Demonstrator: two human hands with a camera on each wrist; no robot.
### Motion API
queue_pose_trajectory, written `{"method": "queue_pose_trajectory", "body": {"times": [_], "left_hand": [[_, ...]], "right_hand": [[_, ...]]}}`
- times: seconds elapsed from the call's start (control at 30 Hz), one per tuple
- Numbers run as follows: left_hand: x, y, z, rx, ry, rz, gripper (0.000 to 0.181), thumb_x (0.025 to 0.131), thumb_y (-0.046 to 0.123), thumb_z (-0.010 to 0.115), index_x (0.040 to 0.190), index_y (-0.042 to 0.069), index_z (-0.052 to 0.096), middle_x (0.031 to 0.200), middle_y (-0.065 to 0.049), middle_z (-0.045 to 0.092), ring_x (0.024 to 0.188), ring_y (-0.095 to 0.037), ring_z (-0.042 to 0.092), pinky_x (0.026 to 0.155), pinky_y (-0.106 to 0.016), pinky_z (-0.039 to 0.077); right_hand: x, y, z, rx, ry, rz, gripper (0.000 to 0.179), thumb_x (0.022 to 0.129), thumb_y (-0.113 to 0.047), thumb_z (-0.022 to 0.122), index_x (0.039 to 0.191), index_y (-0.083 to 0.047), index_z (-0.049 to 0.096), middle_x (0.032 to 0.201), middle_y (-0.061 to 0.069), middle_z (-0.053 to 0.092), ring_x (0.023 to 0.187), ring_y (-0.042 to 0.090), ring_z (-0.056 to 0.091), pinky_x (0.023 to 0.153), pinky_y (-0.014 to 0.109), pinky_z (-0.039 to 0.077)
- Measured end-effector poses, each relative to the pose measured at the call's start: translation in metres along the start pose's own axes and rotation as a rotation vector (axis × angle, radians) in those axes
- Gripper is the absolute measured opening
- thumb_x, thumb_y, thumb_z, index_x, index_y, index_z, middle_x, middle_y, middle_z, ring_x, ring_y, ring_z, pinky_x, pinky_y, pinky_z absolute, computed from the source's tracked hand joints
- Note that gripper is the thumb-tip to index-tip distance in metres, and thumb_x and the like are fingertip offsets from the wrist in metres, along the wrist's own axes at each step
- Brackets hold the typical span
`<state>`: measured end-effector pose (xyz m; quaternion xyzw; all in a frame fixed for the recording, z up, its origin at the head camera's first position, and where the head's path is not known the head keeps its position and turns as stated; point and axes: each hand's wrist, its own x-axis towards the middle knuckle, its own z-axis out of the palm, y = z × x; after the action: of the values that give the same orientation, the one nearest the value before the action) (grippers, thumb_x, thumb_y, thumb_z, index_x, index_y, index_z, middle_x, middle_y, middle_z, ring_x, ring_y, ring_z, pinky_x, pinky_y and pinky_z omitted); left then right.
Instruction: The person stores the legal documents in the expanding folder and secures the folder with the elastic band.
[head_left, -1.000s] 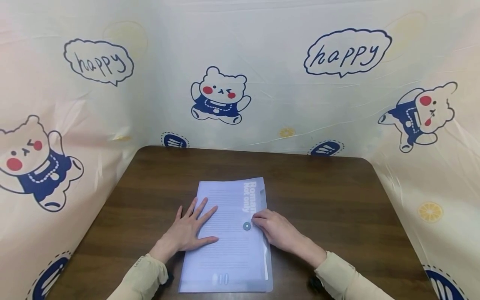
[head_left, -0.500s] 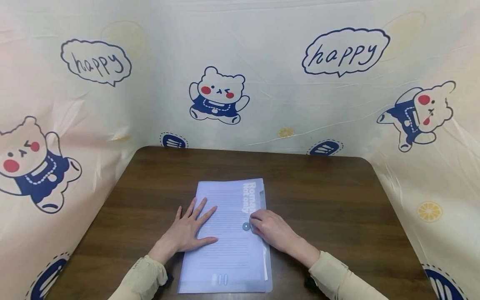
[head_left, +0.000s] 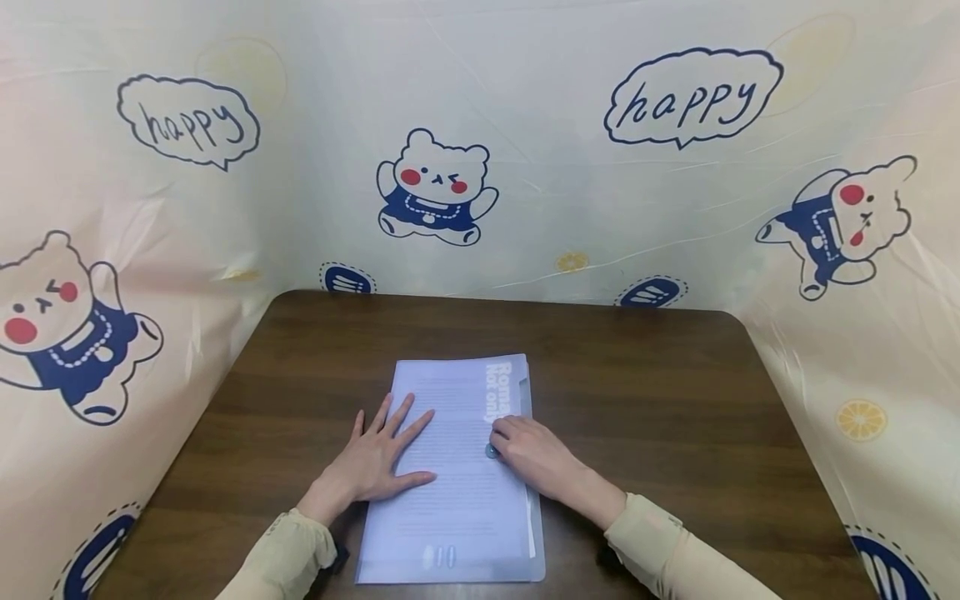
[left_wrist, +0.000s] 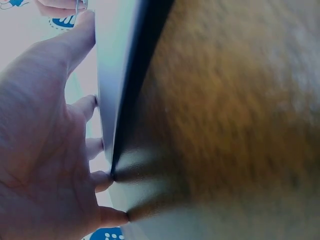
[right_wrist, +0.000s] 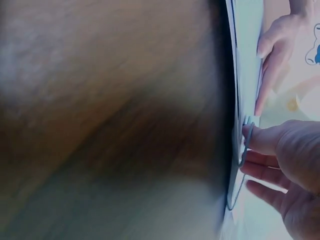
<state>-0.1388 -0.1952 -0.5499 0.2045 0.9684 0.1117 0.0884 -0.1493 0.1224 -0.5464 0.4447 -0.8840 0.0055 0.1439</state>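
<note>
A translucent pale-blue document folder [head_left: 442,521], with printed lines and white lettering, lies flat on the table. My left hand [head_left: 366,464] rests on its left part, fingers spread and straight. At the folder's right side, my right hand [head_left: 538,457] has its fingertips right at a small round grey-green button [head_left: 491,451], partly covering it. In the right wrist view, the thumb and fingers of this hand pinch a thin elastic cord [right_wrist: 247,149] that loops around the folder's edge. The left wrist view shows the left fingertips [left_wrist: 102,181] along the opposite edge.
The dark brown wooden table [head_left: 645,375] extends around the folder on all sides. Behind it and at both sides hangs a pale cloth [head_left: 540,100] printed with bears, orange slices and "happy" bubbles.
My right hand has shifted left over the folder, so its fingertips now overlap the button that stood uncovered before. The left hand stays in place.
</note>
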Motion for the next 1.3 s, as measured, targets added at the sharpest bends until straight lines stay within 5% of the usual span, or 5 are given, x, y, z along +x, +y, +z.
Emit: {"method": "queue_pose_trajectory", "body": {"times": [0.27, 0.63, 0.93, 1.3], "left_hand": [[-0.001, -0.002, 0.000, -0.002, -0.003, -0.007, 0.100, 0.091, 0.079, 0.069, 0.171, 0.028, 0.040, 0.184, -0.018, 0.023, 0.169, -0.056, 0.015, 0.124, -0.089, 0.019], [0.000, -0.001, 0.002, 0.006, 0.010, 0.001, 0.099, 0.090, 0.078, 0.070, 0.171, 0.028, 0.041, 0.183, -0.019, 0.024, 0.168, -0.056, 0.017, 0.123, -0.089, 0.021], [0.002, -0.001, 0.001, -0.005, -0.004, 0.005, 0.099, 0.090, 0.077, 0.071, 0.171, 0.027, 0.040, 0.183, -0.019, 0.024, 0.168, -0.056, 0.016, 0.123, -0.089, 0.020], [0.002, -0.002, 0.000, -0.015, -0.008, 0.000, 0.100, 0.090, 0.077, 0.071, 0.171, 0.028, 0.040, 0.184, -0.018, 0.022, 0.169, -0.056, 0.015, 0.124, -0.089, 0.018]], "right_hand": [[0.009, -0.010, 0.002, -0.022, 0.025, 0.017, 0.006, 0.101, -0.010, 0.075, 0.107, -0.010, 0.077, 0.112, 0.003, 0.074, 0.105, 0.016, 0.072, 0.093, 0.031, 0.062], [0.017, -0.021, -0.004, -0.063, -0.072, 0.037, 0.011, 0.103, -0.010, 0.070, 0.111, -0.013, 0.076, 0.114, 0.000, 0.074, 0.103, 0.016, 0.069, 0.082, 0.030, 0.060], [0.005, -0.012, -0.004, 0.101, -0.100, 0.081, 0.020, 0.103, -0.002, 0.067, 0.121, -0.007, 0.076, 0.127, 0.006, 0.075, 0.120, 0.021, 0.071, 0.098, 0.037, 0.063], [-0.004, -0.005, -0.001, 0.215, -0.094, 0.129, 0.030, 0.101, -0.014, 0.080, 0.128, -0.002, 0.075, 0.133, 0.011, 0.075, 0.126, 0.026, 0.071, 0.106, 0.042, 0.062]]}}
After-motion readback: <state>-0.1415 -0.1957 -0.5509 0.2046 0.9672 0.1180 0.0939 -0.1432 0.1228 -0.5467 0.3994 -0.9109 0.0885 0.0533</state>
